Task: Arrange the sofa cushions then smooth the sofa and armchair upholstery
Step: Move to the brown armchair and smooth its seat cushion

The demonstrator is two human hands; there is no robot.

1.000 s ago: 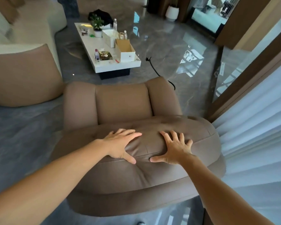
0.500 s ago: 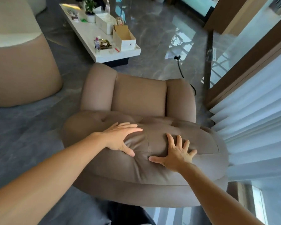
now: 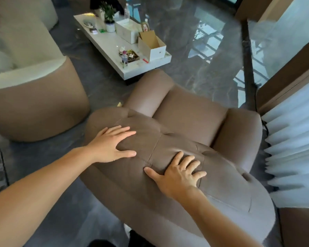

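Observation:
A brown leather armchair point(image 3: 189, 111) fills the middle of the view, seen from behind its padded backrest. My left hand point(image 3: 112, 145) lies flat on the top left of the backrest, fingers spread. My right hand point(image 3: 178, 173) presses flat on the backrest's middle panel, a little lower and to the right, fingers apart. Neither hand holds anything. The leather wrinkles slightly around the right hand. The sofa point(image 3: 30, 97), brown outside and cream on top, stands at the left.
A white coffee table point(image 3: 112, 49) stands beyond the armchair with an open cardboard box point(image 3: 152, 45), a potted plant point(image 3: 109, 16), bottles and small items. White pleated curtains point(image 3: 292, 148) hang close on the right. The glossy grey floor point(image 3: 194, 32) spreads around.
The view has swung so the armchair looks turned clockwise and nearer. Both hands have stayed flat on the backrest; the left slid slightly left, the right slightly lower.

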